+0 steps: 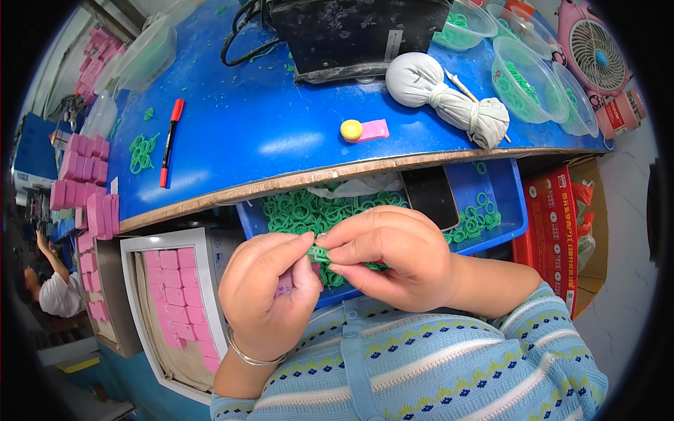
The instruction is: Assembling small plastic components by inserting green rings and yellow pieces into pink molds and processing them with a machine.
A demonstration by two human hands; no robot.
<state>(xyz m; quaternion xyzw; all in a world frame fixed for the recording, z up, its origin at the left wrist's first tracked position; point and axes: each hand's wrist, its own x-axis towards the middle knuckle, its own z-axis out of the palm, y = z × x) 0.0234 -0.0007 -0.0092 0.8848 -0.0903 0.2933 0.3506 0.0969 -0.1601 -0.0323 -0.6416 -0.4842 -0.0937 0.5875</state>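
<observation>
Above a blue tray [520, 203], my two hands meet over a small green ring [318, 253], apparently wax. My left hand [267, 291], with a silver bangle at its wrist, pinches the ring's left side between thumb and forefinger. From the right, the fingertips of my right hand [404, 256] close on its other side. A bit of pinkish material [284, 284] shows at my left palm; its kind is unclear. Beneath the hands lies a heap of similar green rings [302, 210], with a looser group [477, 224] at the tray's right. A dark phone [430, 195] rests between them.
On the blue table [246, 126] are a red-black marker [170, 144], a pink block with a yellow cap [365, 130], a tied cloth bundle [449, 98], a black machine [358, 35] and plastic bowls [526, 84]. Pink blocks [175, 295] fill a left-hand box; a red carton [551, 238] stands right.
</observation>
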